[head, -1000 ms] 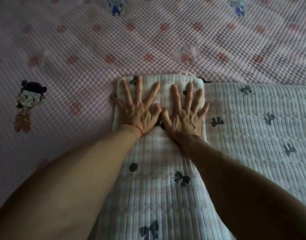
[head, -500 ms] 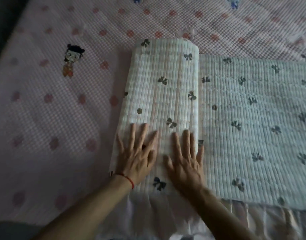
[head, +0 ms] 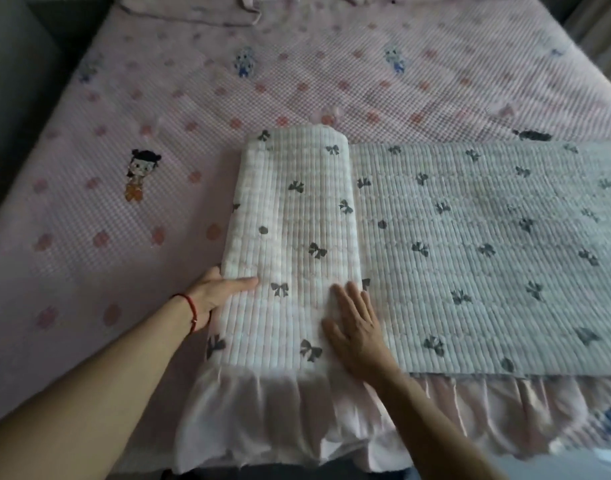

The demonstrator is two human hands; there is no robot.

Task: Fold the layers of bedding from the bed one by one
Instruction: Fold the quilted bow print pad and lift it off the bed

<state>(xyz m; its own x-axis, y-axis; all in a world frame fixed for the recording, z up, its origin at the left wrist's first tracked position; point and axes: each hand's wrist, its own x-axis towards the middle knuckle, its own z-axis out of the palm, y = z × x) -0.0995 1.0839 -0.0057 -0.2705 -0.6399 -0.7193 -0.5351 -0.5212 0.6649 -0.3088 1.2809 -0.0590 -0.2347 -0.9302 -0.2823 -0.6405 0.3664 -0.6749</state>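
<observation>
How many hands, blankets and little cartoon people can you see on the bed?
hands: 2, left hand and right hand
blankets: 2, bow-print quilt and pink bedspread
cartoon people: 3 clear ones
Total: 7

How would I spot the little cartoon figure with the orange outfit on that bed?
Start at the pink checked bedspread covering the bed. Look left of the folded bow-print quilt, above the left hand. The cartoon figure has black hair buns and orange clothes, unlike the bluish figures farther up.
</observation>
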